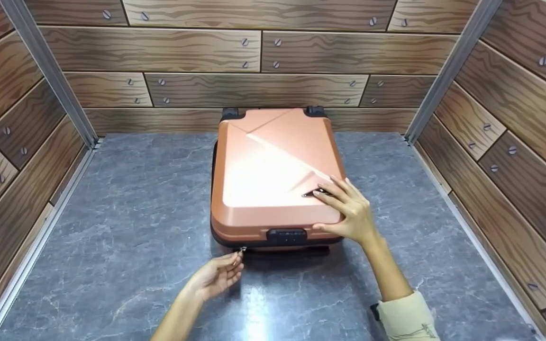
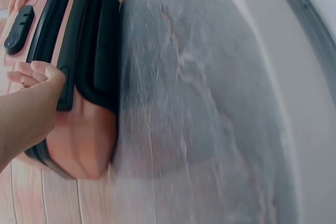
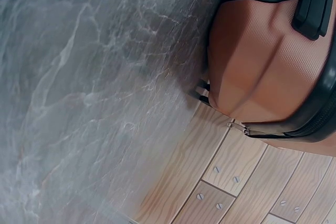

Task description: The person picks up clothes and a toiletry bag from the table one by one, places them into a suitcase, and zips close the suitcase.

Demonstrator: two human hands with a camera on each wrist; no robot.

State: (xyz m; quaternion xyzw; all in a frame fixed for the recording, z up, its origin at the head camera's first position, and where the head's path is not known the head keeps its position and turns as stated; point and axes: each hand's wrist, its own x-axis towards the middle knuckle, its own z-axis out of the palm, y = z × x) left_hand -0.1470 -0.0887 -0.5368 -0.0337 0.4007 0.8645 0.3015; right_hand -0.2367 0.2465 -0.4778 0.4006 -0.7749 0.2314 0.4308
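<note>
Left hand curled, a silver zipper pull is pinched; near right, a copper-pink hard-shell suitcase is touched by the spread right hand.

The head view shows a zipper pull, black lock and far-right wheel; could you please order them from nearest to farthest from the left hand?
1. Zipper pull, pinched by the left hand.
2. Black lock, farther right.
3. Far-right wheel, at the suitcase's far end.

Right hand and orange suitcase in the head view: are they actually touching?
Touching. The head view shows it: the right hand rests on the suitcase at its near right corner, fingers spread across the top face.
</note>
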